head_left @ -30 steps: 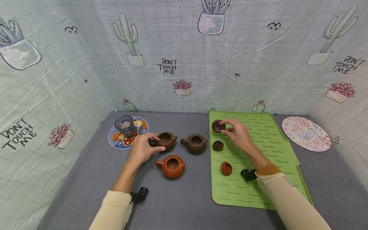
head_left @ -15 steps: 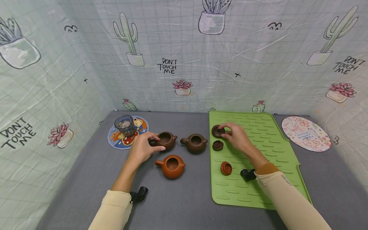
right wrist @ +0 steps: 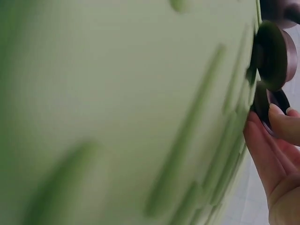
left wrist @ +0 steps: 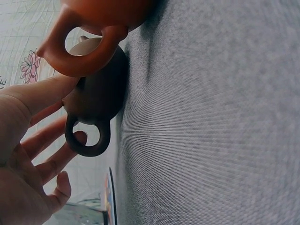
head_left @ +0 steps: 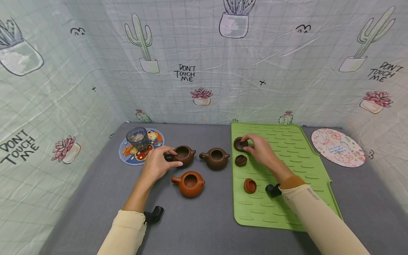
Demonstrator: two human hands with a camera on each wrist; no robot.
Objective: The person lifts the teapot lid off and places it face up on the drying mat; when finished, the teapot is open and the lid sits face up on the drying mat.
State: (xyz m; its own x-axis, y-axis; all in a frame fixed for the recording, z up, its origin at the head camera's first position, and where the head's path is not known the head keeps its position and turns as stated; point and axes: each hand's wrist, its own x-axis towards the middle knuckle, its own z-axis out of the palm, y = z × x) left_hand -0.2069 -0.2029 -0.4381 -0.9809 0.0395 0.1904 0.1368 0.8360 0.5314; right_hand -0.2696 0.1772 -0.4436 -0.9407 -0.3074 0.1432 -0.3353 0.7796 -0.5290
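My left hand [head_left: 156,164] grips a dark brown teapot [head_left: 190,160] at its handle side, thumb and fingertips at the body. In the left wrist view, a finger shows behind the dark handle [left wrist: 89,153]. My right hand [head_left: 259,148] pinches the edge of a dark brown teapot lid [head_left: 238,144] at the far left of the green mat [head_left: 287,209]. In the right wrist view, thumb and fingers lie on either side of that lid [right wrist: 263,105], low at the mat. A smaller dark lid [head_left: 241,160] lies just nearer, and an orange lid [head_left: 250,185] nearer still.
A second dark teapot [head_left: 217,164], lidless, stands between the held teapot and the mat. An orange teapot [head_left: 191,189] stands nearer, also lidless. A glass [head_left: 137,139] stands on a round patterned coaster [head_left: 156,136] at back left. A pink-patterned oval mat [head_left: 338,147] lies at far right.
My right hand has moved the pinched lid slightly toward me on the mat, closer to the smaller dark lid. My left hand and its teapot have stayed put.
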